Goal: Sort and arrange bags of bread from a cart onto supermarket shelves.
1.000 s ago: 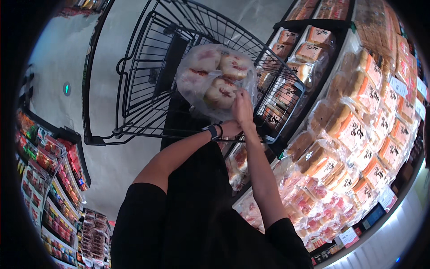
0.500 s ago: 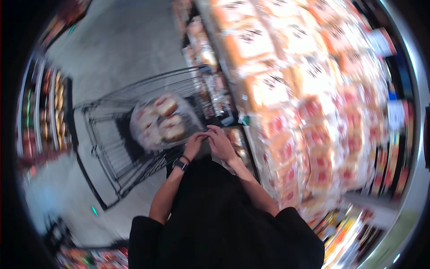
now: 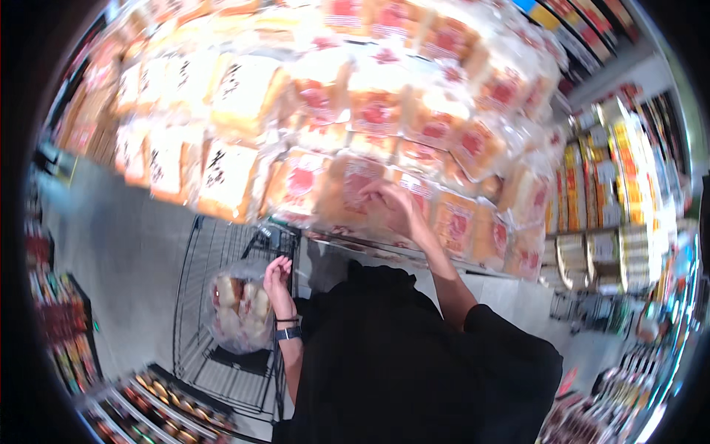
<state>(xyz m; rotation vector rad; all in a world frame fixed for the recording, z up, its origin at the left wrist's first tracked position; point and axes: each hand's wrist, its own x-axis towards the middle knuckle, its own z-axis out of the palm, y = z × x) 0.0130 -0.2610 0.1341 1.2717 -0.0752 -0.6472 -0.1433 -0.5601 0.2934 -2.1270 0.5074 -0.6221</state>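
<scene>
My right hand (image 3: 398,204) is stretched over the front row of packed bread loaves, its fingers bent but apart and nothing visible in them. Just behind its fingers stands a clear-wrapped loaf with a red print (image 3: 359,181); whether they touch I cannot tell. Beside the shopping cart (image 3: 176,325), my left hand (image 3: 277,285) is raised with loosely curled, parted fingers and holds nothing I can see. A dark watch (image 3: 288,333) sits on that wrist. Inside the cart lies a clear plastic bag (image 3: 240,325) with several pale bread pieces.
Loaves with white labels and black lettering (image 3: 225,174) fill the display's left part. Shelves of yellow packages (image 3: 617,170) stand at the right. Another low shelf of goods (image 3: 163,407) lies at the lower left, past the cart. Grey floor (image 3: 129,274) shows left of the cart.
The view has turned right, so the bread display now lies ahead and the cart at my left. My hands, together before, have parted; the right has moved out over the loaves.
</scene>
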